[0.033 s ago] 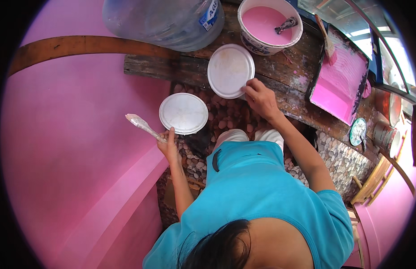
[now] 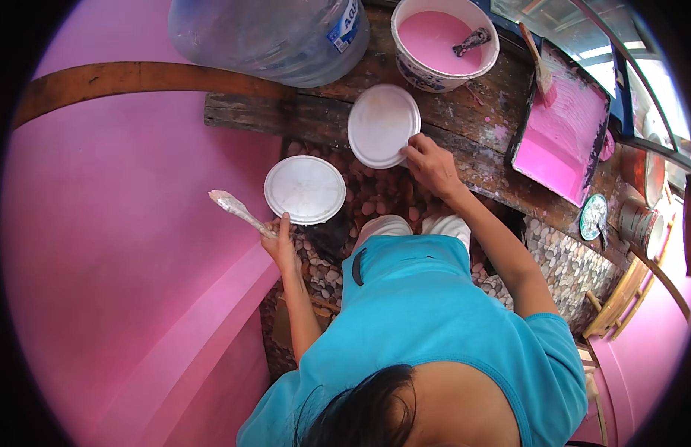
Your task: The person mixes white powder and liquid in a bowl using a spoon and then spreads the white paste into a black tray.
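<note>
Low at the left, my left hand (image 2: 280, 240) is closed on the near rim of a round white lid (image 2: 304, 189), thumb on top. The same hand also grips a pale, paint-crusted tool (image 2: 237, 208) that widens at its far end and points left toward the pink wall; its exact kind is unclear. My right hand (image 2: 432, 165) pinches the lower right edge of a second round white lid (image 2: 384, 127) at the bench's near edge. The two lids are apart, and both show faint stains.
On the worn wooden bench (image 2: 464, 123) stand a clear plastic water jug (image 2: 267, 41) and a bucket of pink paint (image 2: 435, 41) with a handle sticking out. Farther right are a paint tray (image 2: 565, 141), a brush (image 2: 543, 78) and tins (image 2: 643, 223). The pink wall (image 2: 137, 223) rises close at left.
The lid in my right hand has come slightly toward me and tilted a little. My left hand, its lid and the tool stay nearly still.
</note>
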The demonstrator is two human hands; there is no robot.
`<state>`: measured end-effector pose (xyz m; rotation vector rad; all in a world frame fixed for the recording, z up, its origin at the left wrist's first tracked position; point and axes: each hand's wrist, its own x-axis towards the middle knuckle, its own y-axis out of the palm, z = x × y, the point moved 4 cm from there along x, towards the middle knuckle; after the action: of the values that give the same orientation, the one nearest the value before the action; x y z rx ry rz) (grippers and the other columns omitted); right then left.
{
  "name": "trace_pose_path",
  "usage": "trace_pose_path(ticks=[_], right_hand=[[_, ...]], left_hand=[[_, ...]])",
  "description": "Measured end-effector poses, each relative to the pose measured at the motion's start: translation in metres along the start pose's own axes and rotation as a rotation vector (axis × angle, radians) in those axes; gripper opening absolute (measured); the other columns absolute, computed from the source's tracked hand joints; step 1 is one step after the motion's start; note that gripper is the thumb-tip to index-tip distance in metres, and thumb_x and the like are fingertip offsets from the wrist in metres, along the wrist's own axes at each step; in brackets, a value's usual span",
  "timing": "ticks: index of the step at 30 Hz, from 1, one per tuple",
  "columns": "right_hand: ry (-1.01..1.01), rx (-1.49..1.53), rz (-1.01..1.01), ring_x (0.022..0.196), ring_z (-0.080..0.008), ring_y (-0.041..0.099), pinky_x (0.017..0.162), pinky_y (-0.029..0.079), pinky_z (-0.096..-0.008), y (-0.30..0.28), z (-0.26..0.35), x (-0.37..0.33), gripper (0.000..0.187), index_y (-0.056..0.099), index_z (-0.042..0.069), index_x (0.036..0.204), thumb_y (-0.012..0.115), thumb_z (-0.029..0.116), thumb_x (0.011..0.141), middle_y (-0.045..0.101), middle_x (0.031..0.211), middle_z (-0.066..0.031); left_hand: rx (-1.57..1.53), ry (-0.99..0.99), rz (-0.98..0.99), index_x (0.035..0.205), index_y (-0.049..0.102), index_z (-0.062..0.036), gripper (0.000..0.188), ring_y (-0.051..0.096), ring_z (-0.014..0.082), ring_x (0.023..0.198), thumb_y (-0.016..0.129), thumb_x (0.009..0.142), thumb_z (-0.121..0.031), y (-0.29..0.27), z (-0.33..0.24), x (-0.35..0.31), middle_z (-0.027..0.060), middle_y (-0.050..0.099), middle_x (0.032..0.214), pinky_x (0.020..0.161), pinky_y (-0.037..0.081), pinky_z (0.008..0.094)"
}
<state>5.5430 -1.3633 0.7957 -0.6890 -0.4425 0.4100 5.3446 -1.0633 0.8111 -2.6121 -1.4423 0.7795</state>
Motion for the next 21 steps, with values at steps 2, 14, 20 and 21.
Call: trace_pose_path(ticks=[2, 14, 20, 21], right_hand=[[-0.016, -0.102, 0.133, 0.079, -0.0247, 0.058, 0.060, 0.050, -0.0359, 0.022, -0.019, -0.021, 0.012, 0.054, 0.007, 0.085, 0.057, 0.009, 0.074, 0.053, 0.085, -0.0076], [-0.001, -0.089, 0.120, 0.080, -0.0232, 0.058, 0.061, 0.051, -0.0348, 0.033, -0.025, -0.028, 0.018, 0.054, 0.008, 0.089, 0.061, 0.008, 0.072, 0.053, 0.089, -0.0060], [0.023, 0.061, -0.067, 0.075, -0.0257, 0.061, 0.062, 0.051, -0.0361, 0.008, -0.011, -0.008, 0.018, 0.057, 0.006, 0.093, 0.064, 0.008, 0.076, 0.056, 0.093, -0.0085], [0.105, 0.150, -0.128, 0.074, -0.0264, 0.061, 0.062, 0.051, -0.0359, 0.000, -0.009, -0.003, 0.018, 0.057, 0.005, 0.092, 0.064, 0.008, 0.076, 0.057, 0.093, -0.0093]], left_hand=[[-0.010, 0.000, 0.025, 0.079, 0.038, -0.0124, 0.034, 0.051, 0.0086, 0.064, 0.071, 0.077, -0.008, 0.002, 0.004, 0.000, 0.0009, 0.053, 0.073, 0.059, 0.043, 0.0229], [0.009, 0.029, 0.061, 0.079, 0.037, -0.0122, 0.033, 0.053, 0.0097, 0.069, 0.070, 0.079, -0.008, 0.016, -0.005, -0.008, 0.0026, 0.056, 0.079, 0.062, 0.046, 0.0239], [-0.078, -0.011, 0.083, 0.078, 0.039, -0.0118, 0.030, 0.054, 0.0101, 0.069, 0.069, 0.079, -0.008, 0.014, -0.004, -0.008, 0.0026, 0.056, 0.078, 0.062, 0.046, 0.0246], [-0.103, -0.012, 0.104, 0.079, 0.040, -0.0113, 0.029, 0.054, 0.0100, 0.069, 0.069, 0.079, -0.008, 0.015, -0.005, -0.007, 0.0021, 0.056, 0.077, 0.062, 0.046, 0.0246]])
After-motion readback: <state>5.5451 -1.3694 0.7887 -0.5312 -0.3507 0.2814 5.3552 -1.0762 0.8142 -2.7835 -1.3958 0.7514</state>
